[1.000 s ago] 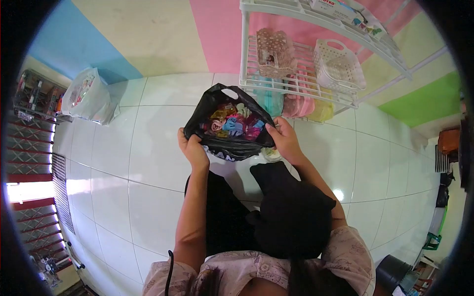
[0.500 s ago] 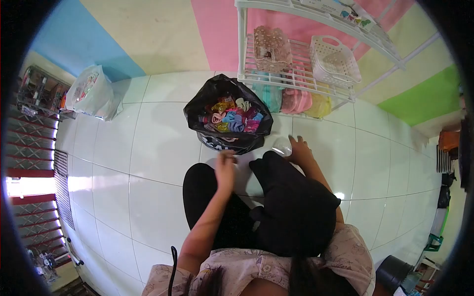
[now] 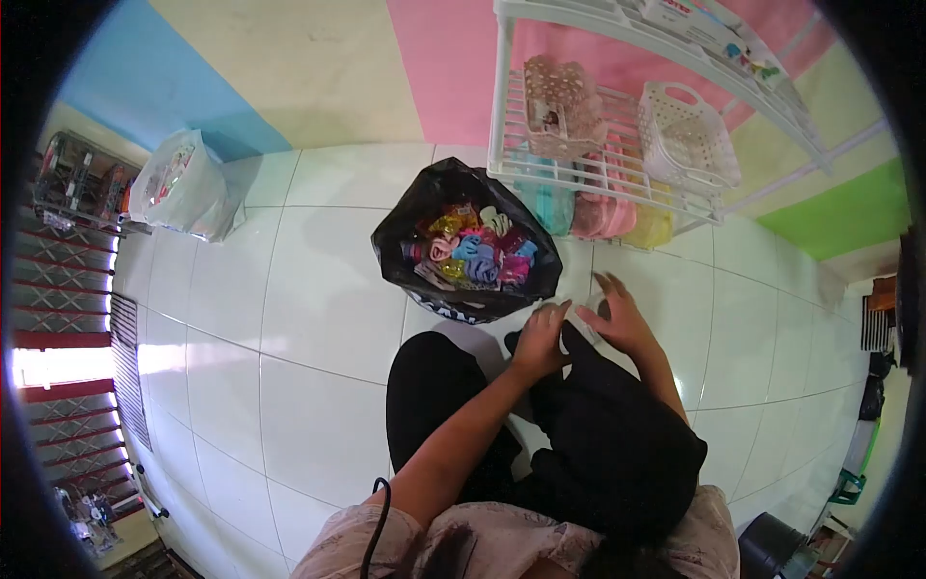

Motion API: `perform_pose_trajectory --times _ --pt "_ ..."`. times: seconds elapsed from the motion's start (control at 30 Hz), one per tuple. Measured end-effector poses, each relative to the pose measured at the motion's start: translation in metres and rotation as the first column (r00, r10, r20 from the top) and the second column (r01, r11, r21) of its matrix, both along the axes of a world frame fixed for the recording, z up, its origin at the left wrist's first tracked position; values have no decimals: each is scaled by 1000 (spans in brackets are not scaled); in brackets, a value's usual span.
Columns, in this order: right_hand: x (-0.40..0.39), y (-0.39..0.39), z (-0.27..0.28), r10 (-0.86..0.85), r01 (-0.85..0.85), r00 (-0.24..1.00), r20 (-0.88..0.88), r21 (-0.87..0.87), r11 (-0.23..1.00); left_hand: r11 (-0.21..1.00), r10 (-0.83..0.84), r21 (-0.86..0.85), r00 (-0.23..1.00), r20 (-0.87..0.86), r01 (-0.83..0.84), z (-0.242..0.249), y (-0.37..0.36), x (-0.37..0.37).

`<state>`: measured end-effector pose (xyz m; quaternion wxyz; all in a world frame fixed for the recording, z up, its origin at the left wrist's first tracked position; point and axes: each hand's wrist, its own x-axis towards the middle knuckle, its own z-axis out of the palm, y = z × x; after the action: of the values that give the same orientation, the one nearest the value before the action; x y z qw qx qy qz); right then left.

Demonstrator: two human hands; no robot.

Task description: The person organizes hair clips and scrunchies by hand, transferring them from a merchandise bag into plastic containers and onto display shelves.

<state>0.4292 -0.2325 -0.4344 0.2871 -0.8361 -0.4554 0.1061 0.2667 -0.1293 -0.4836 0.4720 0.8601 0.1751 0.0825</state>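
Two hands meet on the floor just below the black bag: left hand and right hand pinch a small clear plastic piece, fingers partly curled. It looks light, thin and slippery; grip its edges.

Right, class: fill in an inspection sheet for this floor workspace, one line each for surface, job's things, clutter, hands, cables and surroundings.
Surface: white tiled floor, glossy.
Job's things: black plastic bag standing open, full of colourful small items; a small clear item between the hands, too blurred to identify.
Clutter: white plastic bag by the wall.
Hands: left hand and right hand close together at the knee beside the bag; grip unclear.
Cables: black cable at the shirt.
Surroundings: white wire shelf with baskets; striped wall.
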Motion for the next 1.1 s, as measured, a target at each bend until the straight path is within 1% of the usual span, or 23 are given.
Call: perform_pose_trajectory --times 0.03,0.1,0.13,0.17,0.2,0.27,0.3,0.37,0.4,0.43,0.53,0.57,0.6,0.63,0.73,0.83,0.87,0.9,0.93,0.97,1.0,1.03,1.1 --pt "5 -8 -6 -49 31 993 -105 -160 987 997 26 -66 999 -38 -29 -14 -4 2" --pt "11 -21 -18 -197 38 937 -290 -473 880 982 25 -187 991 130 0 -81 -19 4" --pt "9 -17 -13 -183 47 955 -231 -495 867 970 26 -243 977 210 27 -101 -20 3" --pt "5 -10 3 -169 57 971 -171 -519 853 978 -56 -196 992 109 77 -93 -20 1" --pt "2 -6 10 -151 66 982 -113 -545 836 966 -86 -239 993 83 104 -109 -20 1" --pt "13 -5 -18 -31 -20 995 -91 -515 857 930 -148 -336 988 30 150 -137 -23 -1" --pt "16 0 -22 29 -63 997 -77 -499 864 966 -254 2 945 207 259 -115 -14 0" --pt "17 20 -17 -133 6 976 -173 -586 810 970 -13 -237 979 201 62 -88 -13 0" --pt "9 34 -5 -215 35 953 -212 -629 777 936 107 -350 978 177 -39 -76 -13 -1" --pt "-3 48 18 -271 106 949 -162 -644 758 955 68 -287 997 -34 -75 -45 -2 -1" --pt "-3 46 -6 -155 73 974 -164 -422 904 874 151 -448 981 -118 -188 -97 -2 -4" --pt "-1 43 -19 -156 77 962 -223 -326 942 921 94 -369 991 -91 -121 -82 8 -4" --pt "1 39 -34 -153 89 947 -281 -228 970 957 32 -286 997 -67 -50 -51 27 -4" --pt "3 34 -41 -145 107 930 -337 -128 986 976 -12 -216 997 -72 -4 -44 34 -6" --pt "0 29 -20 -129 38 851 -509 -186 982 996 -93 -29 986 -140 89 -49 45 -10" --pt "7 12 -27 -80 -22 808 -584 -165 986 970 -120 -228 979 -166 80 -36 44 -7" --pt "7 7 -25 -7 -52 784 -620 -77 996 907 -205 -403 963 -176 120 -37 45 -6" --pt "9 4 -24 70 -81 760 -647 13 997 812 -289 -564 942 -169 148 -39 48 -5" --pt "11 -1 -22 148 -106 731 -666 103 989 688 -369 -708 918 -148 163 -40 49 -4" --pt "16 -3 -21 163 -49 686 -709 178 983 516 -365 -850 925 -104 107 -33 51 -8" --pt "28 -1 -19 181 17 642 -745 249 968 316 -353 -947 934 -63 55 -23 53 -11" --pt "37 -1 -19 200 89 597 -777 312 946 95 -335 -995 942 -29 3 -15 52 -12" --pt "47 4 5 222 353 443 -868 397 848 140 -299 -984 952 63 109 -18 48 -6"
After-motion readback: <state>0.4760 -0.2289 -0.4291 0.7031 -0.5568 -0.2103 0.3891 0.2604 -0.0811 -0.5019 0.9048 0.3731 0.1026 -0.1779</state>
